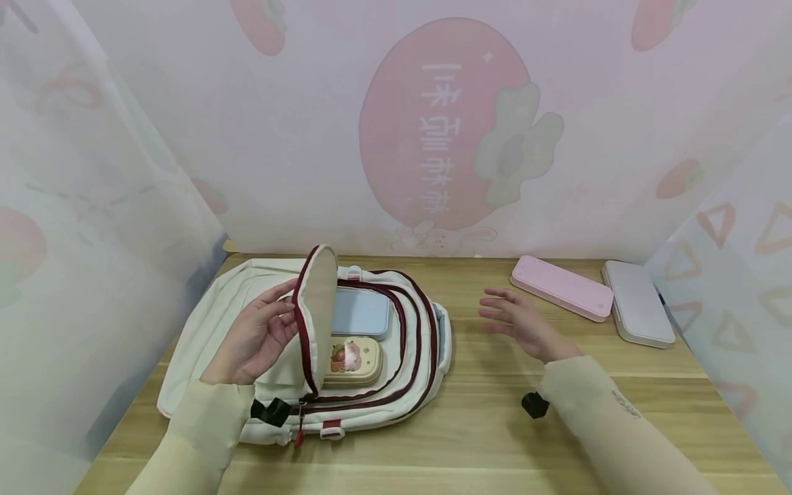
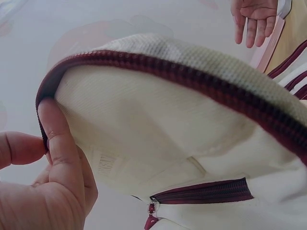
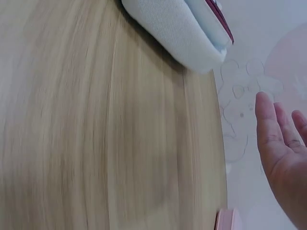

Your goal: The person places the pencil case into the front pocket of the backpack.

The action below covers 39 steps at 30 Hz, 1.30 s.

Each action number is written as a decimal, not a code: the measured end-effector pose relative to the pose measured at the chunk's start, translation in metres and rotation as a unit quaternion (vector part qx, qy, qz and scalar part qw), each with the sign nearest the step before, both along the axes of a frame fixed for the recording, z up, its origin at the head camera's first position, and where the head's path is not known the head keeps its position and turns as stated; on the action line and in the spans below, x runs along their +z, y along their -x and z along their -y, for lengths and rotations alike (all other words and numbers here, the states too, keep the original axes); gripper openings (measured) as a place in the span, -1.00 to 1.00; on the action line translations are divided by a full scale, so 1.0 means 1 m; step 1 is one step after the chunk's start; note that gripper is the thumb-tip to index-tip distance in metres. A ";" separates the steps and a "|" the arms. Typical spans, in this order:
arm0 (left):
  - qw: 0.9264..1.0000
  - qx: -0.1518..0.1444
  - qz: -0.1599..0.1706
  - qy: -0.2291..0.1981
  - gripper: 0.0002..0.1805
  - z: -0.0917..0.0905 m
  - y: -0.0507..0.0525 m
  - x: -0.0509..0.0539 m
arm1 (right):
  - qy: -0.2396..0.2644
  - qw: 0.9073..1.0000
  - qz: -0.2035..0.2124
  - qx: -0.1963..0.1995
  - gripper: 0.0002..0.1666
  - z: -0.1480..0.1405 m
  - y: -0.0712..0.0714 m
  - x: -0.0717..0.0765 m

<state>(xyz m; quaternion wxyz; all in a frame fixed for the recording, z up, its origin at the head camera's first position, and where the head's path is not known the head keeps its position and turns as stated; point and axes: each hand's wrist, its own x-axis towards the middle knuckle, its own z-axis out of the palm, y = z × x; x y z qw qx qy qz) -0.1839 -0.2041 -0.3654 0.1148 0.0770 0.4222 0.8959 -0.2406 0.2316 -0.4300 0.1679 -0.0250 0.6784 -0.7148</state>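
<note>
Nearest the camera, two cream sleeves point(image 1: 192, 440) extend over a wooden table point(image 1: 482, 433). On the table's left half lies a cream backpack point(image 1: 247, 285), its front pocket unzipped. The left hand point(image 1: 256, 337) has thumb and fingers clamped on the rim of the raised pocket flap point(image 1: 320, 309); if that pinch slackens, the soft cloth could flop back and cover the opening. The right hand point(image 1: 520, 322) hovers between the backpack and the table's far right corner, fingers apart, holding nothing. Near that corner, a white case point(image 1: 639, 302) and a pink case point(image 1: 562, 287) lie close together, so a careless grab at one could nudge the other. Inside the pocket, a blue case point(image 1: 361, 311) sits toward the table's far edge and a yellow case point(image 1: 355, 359) toward the near edge; they look loose and could slide out if the bag tips. A red zip pull point(image 1: 300, 436) dangles at the pocket's near side and might snag.

Counted, largest first: one table, one backpack, one flap, two sleeves, two hands, four cases, at least one zip pull.
</note>
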 end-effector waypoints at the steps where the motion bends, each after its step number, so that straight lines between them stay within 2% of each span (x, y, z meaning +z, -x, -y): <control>1: 1.000 -0.001 -0.001 -0.002 -0.58 0.000 0.000 0.000 | -0.004 1.000 -0.003 0.001 -0.39 -0.004 0.000 0.000; 5: 1.000 -0.006 -0.005 -0.006 -0.58 0.000 0.000 0.000 | -0.017 1.000 -0.011 -0.001 -0.38 -0.019 -0.004 -0.001; 14: 1.000 -0.001 -0.006 0.003 -0.58 -0.002 0.002 0.001 | -0.045 0.998 -0.016 -0.036 -0.33 -0.050 -0.012 -0.004; 27: 1.000 0.009 0.006 0.018 -0.60 -0.004 -0.001 0.003 | -0.020 0.995 -0.015 -0.095 -0.25 -0.098 -0.023 -0.002; 33: 1.000 0.006 0.002 0.024 -0.59 -0.004 -0.003 0.002 | -0.027 0.994 -0.018 -0.100 -0.32 -0.120 -0.028 -0.001; 39: 0.999 0.013 -0.002 0.030 -0.58 -0.002 -0.005 0.002 | 0.003 0.992 -0.025 -0.126 -0.44 -0.145 -0.032 0.003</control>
